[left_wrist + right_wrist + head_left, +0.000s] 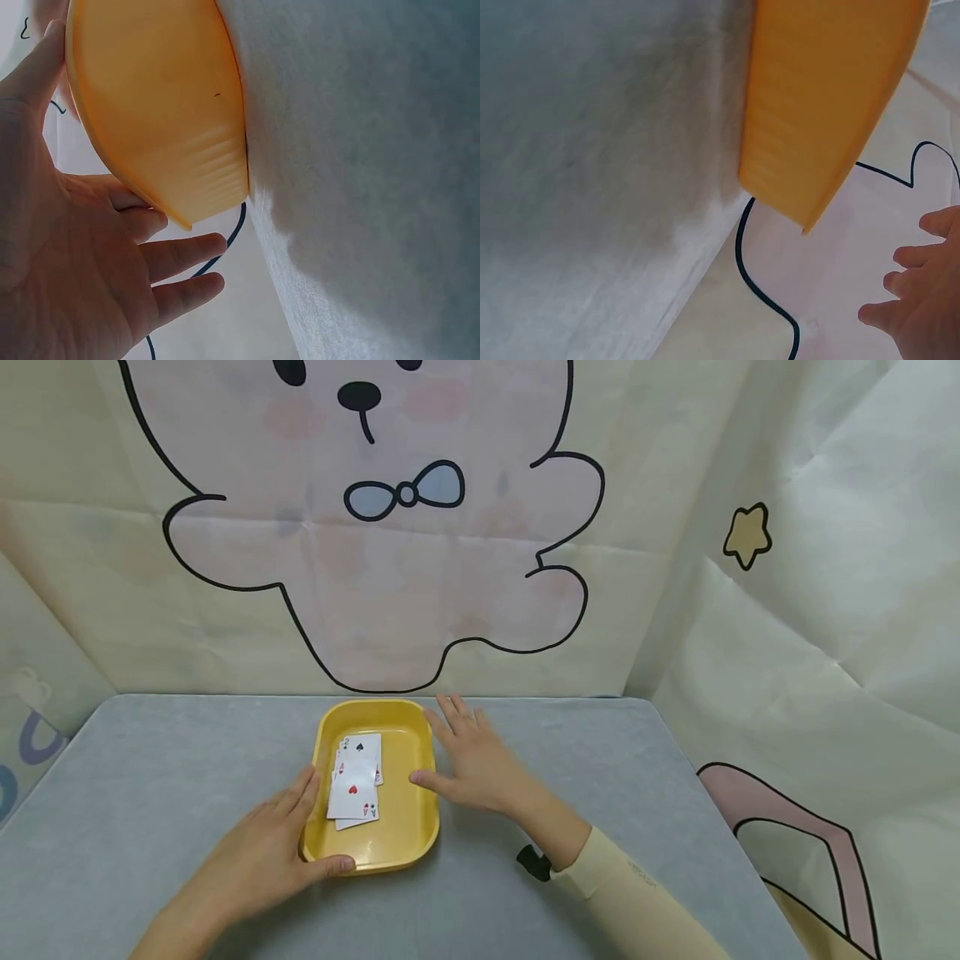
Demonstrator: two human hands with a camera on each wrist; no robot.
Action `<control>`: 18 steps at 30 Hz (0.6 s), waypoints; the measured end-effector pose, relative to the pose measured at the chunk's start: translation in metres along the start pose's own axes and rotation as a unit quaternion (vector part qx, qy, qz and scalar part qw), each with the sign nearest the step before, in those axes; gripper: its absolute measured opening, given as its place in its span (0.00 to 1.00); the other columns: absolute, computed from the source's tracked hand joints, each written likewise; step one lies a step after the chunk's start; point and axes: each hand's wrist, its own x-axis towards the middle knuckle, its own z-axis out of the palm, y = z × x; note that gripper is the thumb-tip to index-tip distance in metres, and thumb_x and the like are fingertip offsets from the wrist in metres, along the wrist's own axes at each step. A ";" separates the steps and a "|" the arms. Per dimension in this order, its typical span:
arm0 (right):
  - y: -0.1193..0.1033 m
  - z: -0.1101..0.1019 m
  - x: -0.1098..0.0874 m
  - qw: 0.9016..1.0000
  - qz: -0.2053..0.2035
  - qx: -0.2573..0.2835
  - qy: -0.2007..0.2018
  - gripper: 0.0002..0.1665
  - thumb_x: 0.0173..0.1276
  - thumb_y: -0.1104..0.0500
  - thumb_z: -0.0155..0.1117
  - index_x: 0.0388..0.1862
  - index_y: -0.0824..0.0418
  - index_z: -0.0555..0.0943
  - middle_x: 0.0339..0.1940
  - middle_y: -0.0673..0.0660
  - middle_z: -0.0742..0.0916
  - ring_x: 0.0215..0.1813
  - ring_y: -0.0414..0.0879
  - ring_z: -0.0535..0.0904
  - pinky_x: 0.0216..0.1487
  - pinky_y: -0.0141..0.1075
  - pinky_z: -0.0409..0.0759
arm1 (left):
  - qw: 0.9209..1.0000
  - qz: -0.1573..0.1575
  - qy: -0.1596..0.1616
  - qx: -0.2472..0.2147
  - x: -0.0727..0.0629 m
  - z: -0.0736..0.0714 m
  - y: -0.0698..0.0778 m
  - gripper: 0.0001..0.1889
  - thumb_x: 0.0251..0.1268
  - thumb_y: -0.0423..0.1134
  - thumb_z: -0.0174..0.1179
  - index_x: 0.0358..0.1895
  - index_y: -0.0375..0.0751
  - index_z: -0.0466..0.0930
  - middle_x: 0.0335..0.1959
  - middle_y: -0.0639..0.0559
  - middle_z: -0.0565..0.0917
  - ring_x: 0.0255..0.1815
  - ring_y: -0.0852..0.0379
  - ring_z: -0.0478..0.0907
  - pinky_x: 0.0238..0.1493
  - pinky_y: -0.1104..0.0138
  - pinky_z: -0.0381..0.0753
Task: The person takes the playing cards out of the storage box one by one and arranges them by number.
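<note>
Playing cards [356, 779] lie in a yellow tray [406, 827]. The outstretched left hand [272, 837] touches its rim; the empty right hand [474, 765] hovers, splayed, alongside.

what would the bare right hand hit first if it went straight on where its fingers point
Probably the pale fabric backdrop printed with a pink cartoon figure; the bare right hand seems higher than the yellow rectangular plastic tray, but depth is unclear.
</note>
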 end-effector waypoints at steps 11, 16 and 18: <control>-0.034 0.006 0.025 0.998 -0.044 0.050 -0.013 0.58 0.73 0.27 0.58 0.87 0.60 0.53 0.88 0.59 0.54 0.88 0.52 0.44 0.83 0.54 0.47 | 1.000 0.005 0.006 -0.006 -0.005 0.000 0.003 0.66 0.55 0.79 0.64 0.82 0.28 0.54 0.82 0.31 0.59 0.73 0.29 0.69 0.65 0.37 0.73; -0.049 0.017 0.037 0.996 -0.025 0.083 -0.025 0.59 0.71 0.28 0.62 0.88 0.56 0.53 0.88 0.57 0.55 0.86 0.54 0.53 0.81 0.52 0.57 | 1.000 0.010 0.010 -0.009 -0.005 0.000 0.002 0.66 0.56 0.78 0.64 0.82 0.28 0.54 0.82 0.32 0.59 0.73 0.29 0.69 0.65 0.38 0.73; -0.056 0.022 0.040 0.994 -0.012 0.099 -0.031 0.60 0.70 0.28 0.64 0.88 0.55 0.52 0.88 0.55 0.53 0.85 0.55 0.57 0.79 0.51 0.61 | 1.000 0.009 0.007 -0.010 -0.005 0.001 0.002 0.65 0.56 0.78 0.64 0.82 0.28 0.54 0.82 0.33 0.59 0.74 0.29 0.69 0.65 0.38 0.73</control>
